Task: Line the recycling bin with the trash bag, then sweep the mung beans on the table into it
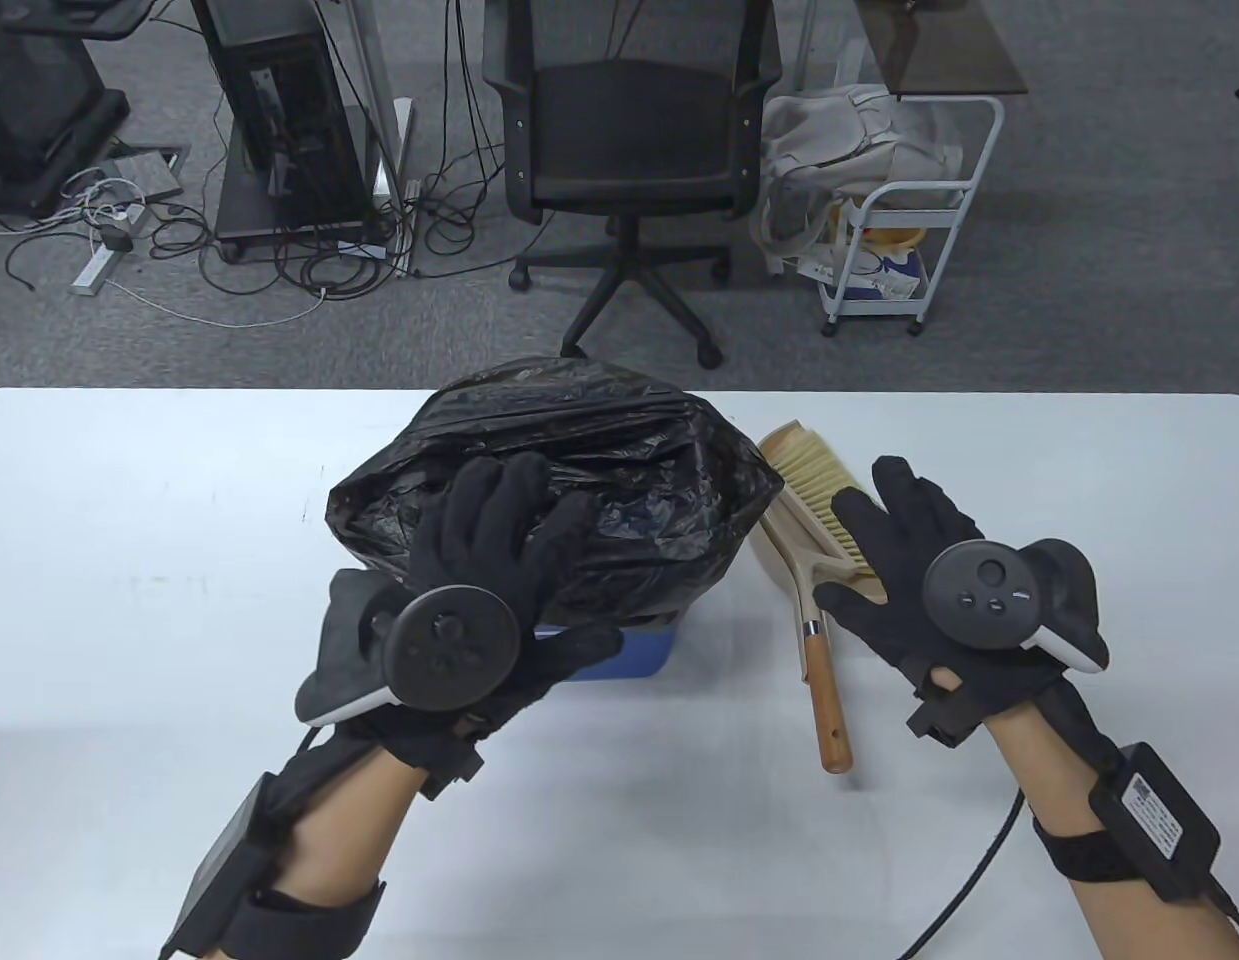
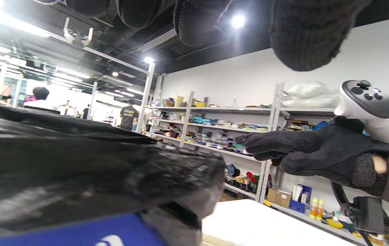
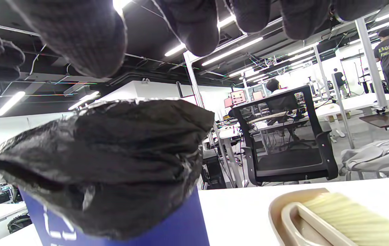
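The black trash bag (image 1: pixel 569 480) sits puffed up over the blue bin (image 1: pixel 619 650) in the middle of the white desk (image 1: pixel 159 520), its hem draped down the bin's walls but its middle ballooning above the rim. The left hand (image 1: pixel 489 570) lies flat on the bag with fingers spread, grip released; the right hand (image 1: pixel 919 560) hovers apart over the brush (image 1: pixel 809 500) and dustpan (image 1: pixel 779 560), fingers straight and grasping nothing. To finish the lining well, I would press the trapped air down into the bin and steady the rim with the other hand so the hem does not slip off. The right wrist view shows the bag's edge overlapping the blue wall, which the table view mostly hides; no mung beans are discernible in any view.
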